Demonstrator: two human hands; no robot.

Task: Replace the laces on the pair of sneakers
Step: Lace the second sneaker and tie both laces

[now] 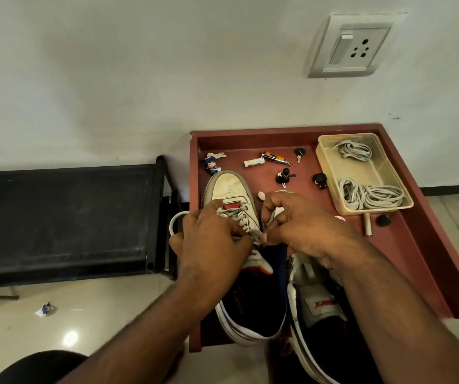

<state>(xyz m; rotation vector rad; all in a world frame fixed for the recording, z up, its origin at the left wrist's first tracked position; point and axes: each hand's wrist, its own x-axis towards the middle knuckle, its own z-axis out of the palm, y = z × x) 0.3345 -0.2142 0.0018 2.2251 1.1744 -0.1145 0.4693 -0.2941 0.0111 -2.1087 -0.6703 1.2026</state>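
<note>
We are looking down on two sneakers lying side by side in a red tray (405, 245), toes toward the wall. Our hands are hiding much of the lacing: the left hand (211, 239) is covering the near eyelets of the left sneaker (231, 189), and the right hand (303, 225) is masking the toe and tongue area of the right sneaker (317, 309), whose heel is running off the bottom edge. Both hands are curling closed and pinching the grey lace (233, 214) where their fingertips are meeting, just over the left sneaker's upper eyelets; exactly which strand each finger is holding is hard to make out. A white loop of lace (174, 221) is sticking out past the left hand, beyond the tray's edge. Farther right in the tray, a clear plastic box (330, 173) is holding bundled spare laces (369, 195), well apart from the hands. Small trinkets and a battery (254, 162) are lying near the far wall of the tray.
</note>
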